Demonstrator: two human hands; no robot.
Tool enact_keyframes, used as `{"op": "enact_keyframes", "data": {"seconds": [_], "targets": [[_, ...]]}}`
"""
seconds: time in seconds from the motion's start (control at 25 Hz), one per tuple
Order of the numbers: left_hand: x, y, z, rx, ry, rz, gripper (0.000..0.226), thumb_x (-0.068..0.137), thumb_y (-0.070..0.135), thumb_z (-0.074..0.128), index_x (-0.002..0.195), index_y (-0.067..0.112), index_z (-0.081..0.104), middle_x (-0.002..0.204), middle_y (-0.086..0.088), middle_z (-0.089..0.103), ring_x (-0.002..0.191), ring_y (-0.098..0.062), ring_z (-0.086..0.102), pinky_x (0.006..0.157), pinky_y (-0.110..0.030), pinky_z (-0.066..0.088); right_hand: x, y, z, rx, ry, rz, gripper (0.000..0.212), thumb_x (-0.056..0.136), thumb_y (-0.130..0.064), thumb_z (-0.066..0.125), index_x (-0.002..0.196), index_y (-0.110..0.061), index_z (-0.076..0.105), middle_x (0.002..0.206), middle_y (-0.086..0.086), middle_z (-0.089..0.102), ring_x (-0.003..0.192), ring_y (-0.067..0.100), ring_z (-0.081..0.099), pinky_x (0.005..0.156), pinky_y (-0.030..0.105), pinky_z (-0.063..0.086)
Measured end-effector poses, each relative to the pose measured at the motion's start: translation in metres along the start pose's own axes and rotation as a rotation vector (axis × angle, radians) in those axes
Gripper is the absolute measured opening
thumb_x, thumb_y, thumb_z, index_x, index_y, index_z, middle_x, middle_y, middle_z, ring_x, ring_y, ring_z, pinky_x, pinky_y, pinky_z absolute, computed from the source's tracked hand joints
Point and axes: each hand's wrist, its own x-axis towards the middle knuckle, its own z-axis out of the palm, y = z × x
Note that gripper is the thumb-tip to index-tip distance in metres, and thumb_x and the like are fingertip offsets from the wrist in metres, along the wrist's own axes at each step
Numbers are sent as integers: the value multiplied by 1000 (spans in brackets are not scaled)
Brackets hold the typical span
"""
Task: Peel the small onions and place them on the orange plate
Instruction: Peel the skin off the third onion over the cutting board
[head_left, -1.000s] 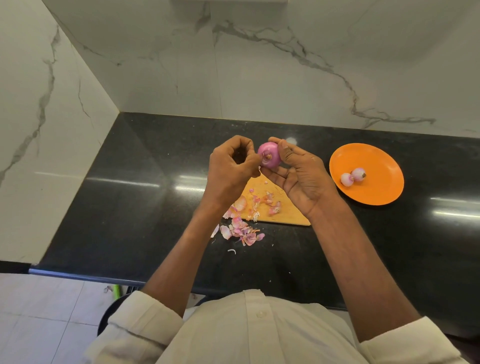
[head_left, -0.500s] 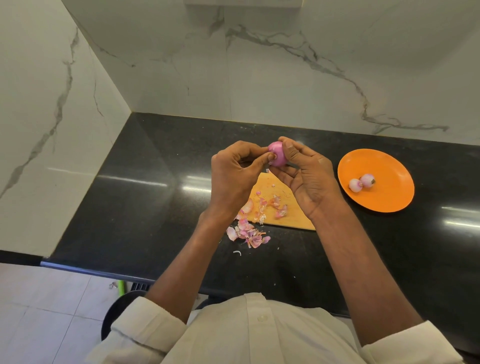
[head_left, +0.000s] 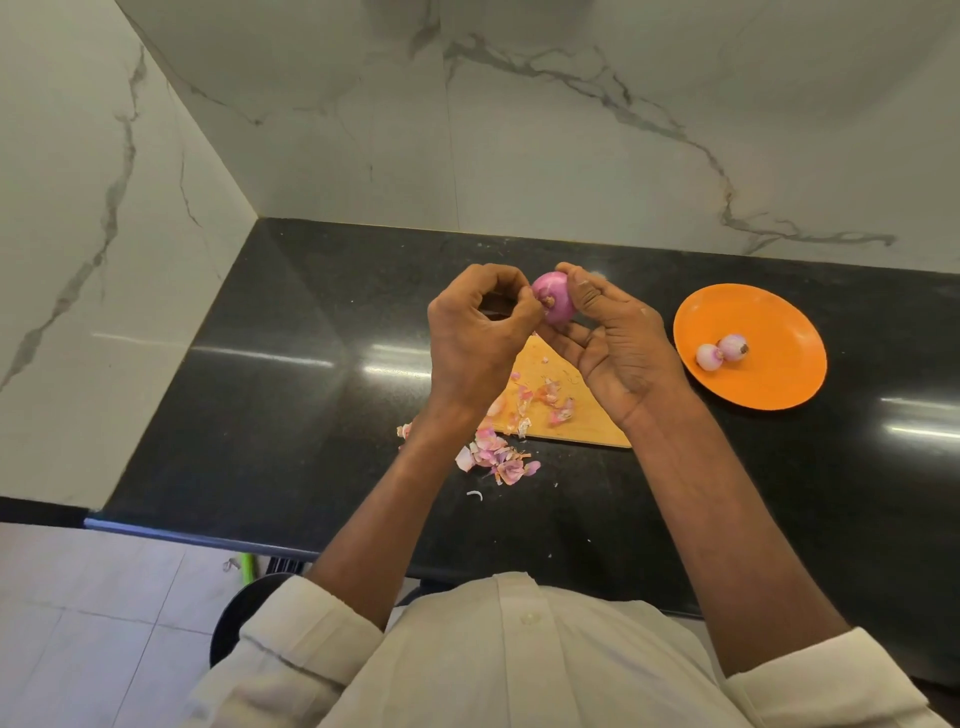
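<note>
Smooth round onion (head_left: 555, 300) turned, rooty end now toward camera.

The scene is evenly and fairly brightly lit, with soft light from overhead. The polished black worktop (head_left: 270, 374) carries long white streaks of glare, one run left of the hands and another near its right edge. Shadows are faint and diffuse. The marble wall (head_left: 571, 156) looks slightly washed out. Wide-angle distortion bends the wall lines and the worktop's front edge toward the frame's borders. Focus is sharp at centre; the white shirt (head_left: 519, 665) at the bottom is softer.
</note>
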Motion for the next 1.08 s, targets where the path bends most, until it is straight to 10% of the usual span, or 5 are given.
{"op": "enact_keyframes", "data": {"seconds": [0.32,0.84,1.08], "targets": [[1,-4,-12,46,-100,106,20,98,12,78,116,5,75,101,-1,76,92,-12,76,86,-28,64,-1,-1,0,6,31,-12,29,97,-16,73,123,-4,72,119,18,75,106,33,77,92,43,63],[6,6,-5,-80,-105,-91,13,92,14,84,102,5,82,89,-5,80,82,-20,78,80,-40,68,-1,-6,-8,-47,28,-55,34,95,-15,72,127,-3,71,120,18,76,107,32,77,90,40,65],[9,12,2,214,-54,29,6,90,16,77,88,16,72,78,8,69,71,-11,67,68,-35,62,-4,-3,-1,-38,26,-57,34,96,-15,71,127,-4,71,119,18,77,109,31,77,89,39,65]]}}
